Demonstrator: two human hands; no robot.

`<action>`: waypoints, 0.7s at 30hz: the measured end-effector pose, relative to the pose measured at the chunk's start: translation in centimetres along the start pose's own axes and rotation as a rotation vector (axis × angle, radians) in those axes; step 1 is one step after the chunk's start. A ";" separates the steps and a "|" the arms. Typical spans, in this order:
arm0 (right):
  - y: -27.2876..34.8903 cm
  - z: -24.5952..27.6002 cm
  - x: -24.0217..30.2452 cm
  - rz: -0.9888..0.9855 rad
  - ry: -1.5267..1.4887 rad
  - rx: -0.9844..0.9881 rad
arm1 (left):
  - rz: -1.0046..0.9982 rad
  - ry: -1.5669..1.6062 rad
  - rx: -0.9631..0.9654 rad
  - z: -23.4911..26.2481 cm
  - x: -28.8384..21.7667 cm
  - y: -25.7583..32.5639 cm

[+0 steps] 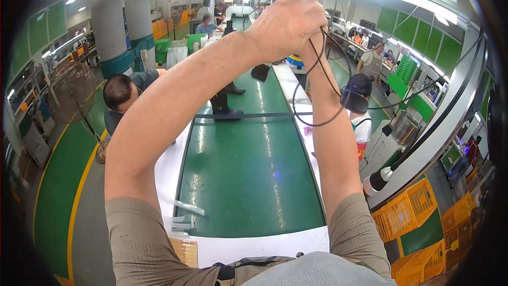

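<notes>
My left hand (288, 24) is raised high in front of me and closed, pressed against my right hand (311, 47). A thin black cable (304, 123) comes out where the two hands meet and hangs in loose loops beside my right forearm. Most of my right hand lies behind the left, so its fingers are hidden. Below my raised arms runs a green conveyor belt (248, 180). Black boots (225, 107) stand on it farther along, near a dark strip (264, 116) that crosses the belt.
One person (119, 95) is at the belt's left side, another in a dark cap (357, 92) at its right. A floor fan (74, 92) stands far left. Yellow crates (407, 209) are stacked at lower right beside a pale post (418, 153). Clear strips (188, 207) lie at the belt's left edge.
</notes>
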State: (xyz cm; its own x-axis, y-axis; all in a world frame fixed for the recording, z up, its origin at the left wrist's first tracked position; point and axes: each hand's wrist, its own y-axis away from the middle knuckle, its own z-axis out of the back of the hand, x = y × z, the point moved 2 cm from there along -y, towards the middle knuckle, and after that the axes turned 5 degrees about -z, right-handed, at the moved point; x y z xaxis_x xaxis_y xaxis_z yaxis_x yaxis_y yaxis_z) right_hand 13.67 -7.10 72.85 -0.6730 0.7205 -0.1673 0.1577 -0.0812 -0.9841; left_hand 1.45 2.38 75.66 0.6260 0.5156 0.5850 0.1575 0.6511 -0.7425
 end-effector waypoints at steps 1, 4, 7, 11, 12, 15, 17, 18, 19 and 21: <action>-1.0 -0.9 -0.4 -0.062 -0.110 0.027 | 0.016 0.005 0.021 0.2 0.5 0.0; -3.8 -0.4 1.1 0.015 -0.084 -0.030 | -0.046 -0.089 -0.073 1.6 1.9 0.4; -7.0 -1.0 0.7 0.024 -0.208 -0.105 | -0.041 -0.106 -0.154 2.9 3.1 0.0; -11.3 -3.9 0.6 -0.009 -0.047 -0.070 | -0.024 -0.181 -0.249 5.1 6.0 0.0; -12.0 -4.2 1.1 -0.080 -0.044 -0.047 | -0.010 -0.193 -0.262 5.8 6.3 0.0; -14.2 -4.6 0.8 -0.169 -0.083 -0.039 | -0.069 -0.070 -0.245 7.2 7.0 -0.4; -14.8 -4.4 0.7 -0.195 -0.041 -0.044 | -0.052 -0.055 -0.249 7.3 7.1 0.0; -15.0 -4.3 1.1 -0.209 -0.024 -0.047 | -0.053 -0.039 -0.239 7.5 7.1 0.2; -15.1 -4.6 0.9 -0.183 -0.023 -0.053 | -0.054 -0.022 -0.229 7.6 7.1 0.4; -14.4 -4.3 1.7 -0.169 -0.022 -0.076 | -0.056 -0.008 -0.219 7.9 7.3 1.0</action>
State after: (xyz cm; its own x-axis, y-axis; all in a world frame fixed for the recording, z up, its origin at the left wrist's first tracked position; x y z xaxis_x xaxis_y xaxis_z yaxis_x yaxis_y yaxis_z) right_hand 13.29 -1.74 87.01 -0.7098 0.7044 -0.0020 0.0944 0.0922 -0.9913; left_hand 0.14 11.19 81.81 0.6058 0.4869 0.6293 0.3544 0.5429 -0.7613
